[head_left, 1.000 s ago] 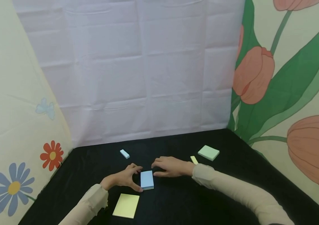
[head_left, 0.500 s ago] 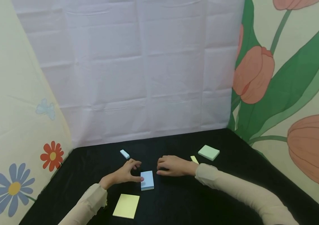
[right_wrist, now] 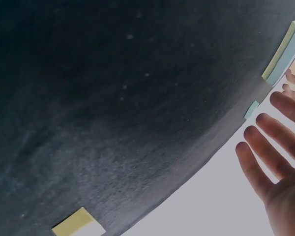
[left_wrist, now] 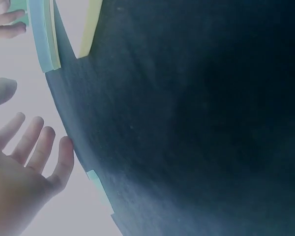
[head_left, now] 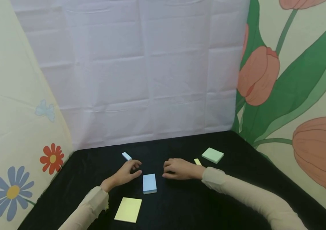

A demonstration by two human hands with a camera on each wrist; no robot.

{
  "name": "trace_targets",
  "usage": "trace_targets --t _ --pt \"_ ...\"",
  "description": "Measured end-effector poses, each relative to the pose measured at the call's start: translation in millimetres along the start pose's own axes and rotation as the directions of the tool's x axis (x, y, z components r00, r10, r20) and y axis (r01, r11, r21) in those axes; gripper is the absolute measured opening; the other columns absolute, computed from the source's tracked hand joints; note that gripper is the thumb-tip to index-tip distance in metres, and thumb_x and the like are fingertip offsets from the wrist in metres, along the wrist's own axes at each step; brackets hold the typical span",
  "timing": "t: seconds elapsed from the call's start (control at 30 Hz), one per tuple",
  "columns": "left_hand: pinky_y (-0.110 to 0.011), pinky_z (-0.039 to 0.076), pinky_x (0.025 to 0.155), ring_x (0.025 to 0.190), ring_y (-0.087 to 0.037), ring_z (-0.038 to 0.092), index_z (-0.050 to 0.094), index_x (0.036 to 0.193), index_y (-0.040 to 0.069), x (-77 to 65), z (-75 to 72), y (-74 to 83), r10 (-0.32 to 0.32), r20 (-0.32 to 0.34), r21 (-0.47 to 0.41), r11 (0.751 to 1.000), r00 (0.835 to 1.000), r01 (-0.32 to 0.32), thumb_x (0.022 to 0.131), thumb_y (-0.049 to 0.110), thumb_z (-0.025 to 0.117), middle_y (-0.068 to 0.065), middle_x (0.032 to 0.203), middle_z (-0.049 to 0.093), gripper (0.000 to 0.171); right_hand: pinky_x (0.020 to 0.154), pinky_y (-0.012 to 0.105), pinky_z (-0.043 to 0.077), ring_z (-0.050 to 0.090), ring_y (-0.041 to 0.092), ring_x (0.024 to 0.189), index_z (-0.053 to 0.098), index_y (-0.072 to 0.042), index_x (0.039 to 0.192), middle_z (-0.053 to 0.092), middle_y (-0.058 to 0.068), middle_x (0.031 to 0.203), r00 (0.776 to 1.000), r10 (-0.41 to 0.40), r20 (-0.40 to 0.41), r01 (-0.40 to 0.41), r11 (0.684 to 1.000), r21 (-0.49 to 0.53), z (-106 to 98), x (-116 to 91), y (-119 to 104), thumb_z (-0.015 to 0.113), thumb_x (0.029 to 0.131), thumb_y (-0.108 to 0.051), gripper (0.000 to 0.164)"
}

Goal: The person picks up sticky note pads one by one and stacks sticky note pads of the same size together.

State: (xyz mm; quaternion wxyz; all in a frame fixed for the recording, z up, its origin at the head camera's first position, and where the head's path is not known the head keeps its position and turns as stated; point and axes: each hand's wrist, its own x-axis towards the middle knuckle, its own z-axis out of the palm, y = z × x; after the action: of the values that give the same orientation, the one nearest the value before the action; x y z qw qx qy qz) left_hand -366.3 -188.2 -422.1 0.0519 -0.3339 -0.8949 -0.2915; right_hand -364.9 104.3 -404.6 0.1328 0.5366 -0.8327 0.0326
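Observation:
A stack of sticky notes [head_left: 149, 183], blue on top, lies mid-table between the two hands. In the right wrist view the blue pad [right_wrist: 286, 55] shows a pale yellow layer beneath it. To its upper left my left hand [head_left: 125, 172] is held with fingers relaxed and nothing in them, the thumb just off the stack. On the other side of the stack, my right hand [head_left: 179, 168] holds nothing, its fingers loosely bent. A larger yellow sticky-note pad [head_left: 128, 209] lies nearer the front, below the left hand.
Behind the left hand is a small light-blue strip pad [head_left: 126, 156], partly covered by the fingers. At the right back lie a green sticky-note pad [head_left: 212, 155] and a small yellow strip pad [head_left: 197, 161]. The black-covered table [head_left: 180, 204] meets a white cloth backdrop.
My left hand has come away from the blue-topped stack, moving up and to the left. My right hand has drawn back to the right. The stack stays where it was.

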Motion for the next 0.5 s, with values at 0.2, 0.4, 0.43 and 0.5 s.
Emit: trace_targets --t 0.2,0.4,0.43,0.5 --pt "-0.037 0.04 0.078 0.09 -0.015 0.046 0.05 0.115 0.006 0.0 -0.1 -5.7 -0.038 -0.061 0.017 0.999 0.997 0.039 0.086 0.025 0.058 -0.002 0.101 0.05 0.036 0.067 0.019 0.04 0.046 0.001 0.078 0.064 -0.026 0.087 0.054 -0.012 0.091 1.0 0.016 0.006 -0.016 1.0 0.006 -1.6 -4.2 0.6 0.041 0.091 -0.042 0.028" --pt "-0.036 0.04 0.078 0.088 -0.013 0.046 0.051 0.114 0.006 -1.4 -1.8 -6.5 -0.059 -0.074 0.025 0.998 0.996 0.061 0.085 0.022 0.059 -0.001 0.098 0.05 0.033 0.067 0.019 0.04 0.046 0.001 0.078 0.064 -0.026 0.087 0.054 -0.012 0.091 1.0 0.027 0.003 -0.027 1.0 -0.003 -0.2 -10.1 3.6 0.042 0.091 -0.042 0.028" --pt "-0.036 0.04 0.078 0.088 -0.014 0.046 0.051 0.113 0.006 -1.6 -2.5 -5.6 -0.066 -0.076 0.025 0.997 0.995 0.068 0.085 0.021 0.059 -0.001 0.098 0.05 0.033 0.067 0.019 0.04 0.046 0.001 0.078 0.064 -0.026 0.087 0.054 -0.012 0.091 1.0 0.028 0.002 -0.028 1.0 -0.006 0.2 -10.8 4.5 0.041 0.091 -0.042 0.028" --pt "-0.036 0.04 0.078 0.088 -0.015 0.046 0.052 0.113 0.006 -1.5 -4.0 -4.0 -0.077 -0.082 0.026 0.996 0.994 0.08 0.085 0.019 0.06 -0.001 0.097 0.05 0.032 0.067 0.019 0.04 0.047 0.001 0.078 0.064 -0.026 0.086 0.054 -0.012 0.09 1.0 0.026 -0.003 -0.026 1.0 -0.011 0.7 -11.5 5.6 0.041 0.091 -0.043 0.029"
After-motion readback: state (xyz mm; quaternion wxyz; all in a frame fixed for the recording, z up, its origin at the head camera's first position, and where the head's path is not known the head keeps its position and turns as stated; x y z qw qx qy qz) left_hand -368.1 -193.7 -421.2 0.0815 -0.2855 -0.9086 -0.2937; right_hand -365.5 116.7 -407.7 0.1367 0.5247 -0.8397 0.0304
